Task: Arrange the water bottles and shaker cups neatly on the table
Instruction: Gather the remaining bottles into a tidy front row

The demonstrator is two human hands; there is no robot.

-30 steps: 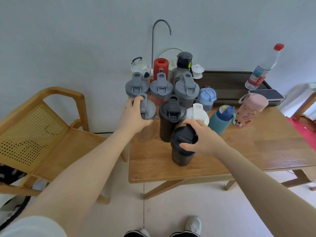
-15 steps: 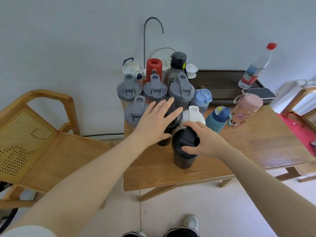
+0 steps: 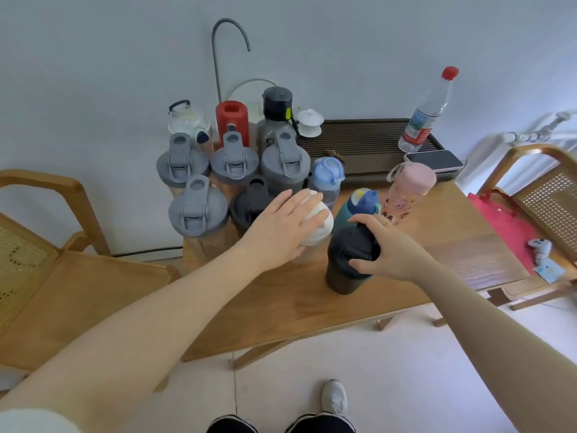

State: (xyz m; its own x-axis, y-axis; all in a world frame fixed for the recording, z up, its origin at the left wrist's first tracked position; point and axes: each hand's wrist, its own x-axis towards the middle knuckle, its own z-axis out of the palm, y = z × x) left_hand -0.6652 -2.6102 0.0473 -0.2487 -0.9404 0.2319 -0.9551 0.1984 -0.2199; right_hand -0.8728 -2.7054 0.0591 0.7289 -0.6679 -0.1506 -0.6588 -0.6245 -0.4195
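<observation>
Right hand [image 3: 385,248] grips the lid of the black shaker [image 3: 345,270], upright near the table [image 3: 281,307] front edge. Left hand [image 3: 281,226] lies spread over the white cup [image 3: 318,226] just behind, not clenched. Grey-lidded shakers [image 3: 198,207] crowd left; teal bottle [image 3: 356,207] and pink bottle [image 3: 406,195] stand right; tray [image 3: 368,145] beyond.

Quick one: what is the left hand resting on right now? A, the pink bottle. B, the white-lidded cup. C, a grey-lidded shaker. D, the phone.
B: the left hand lies over the white-lidded cup, while the right hand grips the black shaker.
</observation>
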